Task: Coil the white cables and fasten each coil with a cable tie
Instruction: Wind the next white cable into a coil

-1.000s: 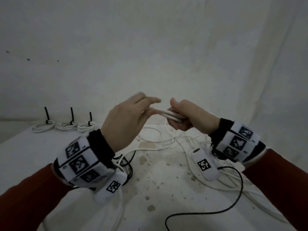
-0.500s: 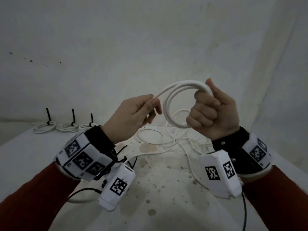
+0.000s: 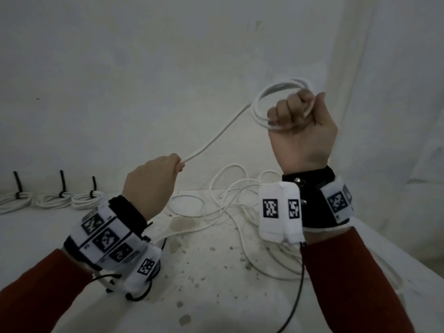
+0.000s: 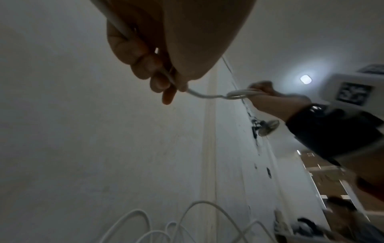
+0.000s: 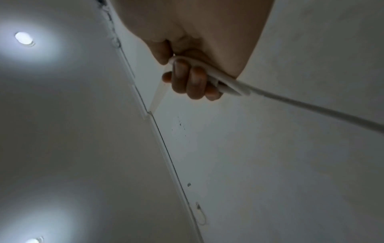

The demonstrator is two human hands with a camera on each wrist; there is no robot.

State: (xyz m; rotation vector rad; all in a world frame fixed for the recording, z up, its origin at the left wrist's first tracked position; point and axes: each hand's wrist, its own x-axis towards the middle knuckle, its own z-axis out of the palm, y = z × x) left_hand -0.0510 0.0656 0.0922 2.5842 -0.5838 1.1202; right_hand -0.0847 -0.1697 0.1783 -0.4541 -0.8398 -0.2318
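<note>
My right hand (image 3: 296, 116) is raised in a fist, gripping a small coil of white cable (image 3: 266, 99) of a few loops. From that coil a straight run of the same cable (image 3: 216, 138) slopes down left into my left hand (image 3: 168, 168), which grips it lower and nearer the table. In the left wrist view the cable (image 4: 205, 96) leaves my curled fingers (image 4: 145, 65) toward the coil (image 4: 241, 94). The right wrist view shows fingers (image 5: 191, 80) wrapped round the loops (image 5: 226, 85). Loose white cables (image 3: 230, 200) lie tangled on the table.
Three finished white coils, each with an upright black cable tie (image 3: 62, 186), sit in a row at the table's (image 3: 204, 272) far left. A black wire (image 3: 295, 296) trails from the right wrist device. A white wall stands close behind.
My right hand rose and turned upright with the coil. My left hand slid down and left along the cable, stretching a straight run between the hands.
</note>
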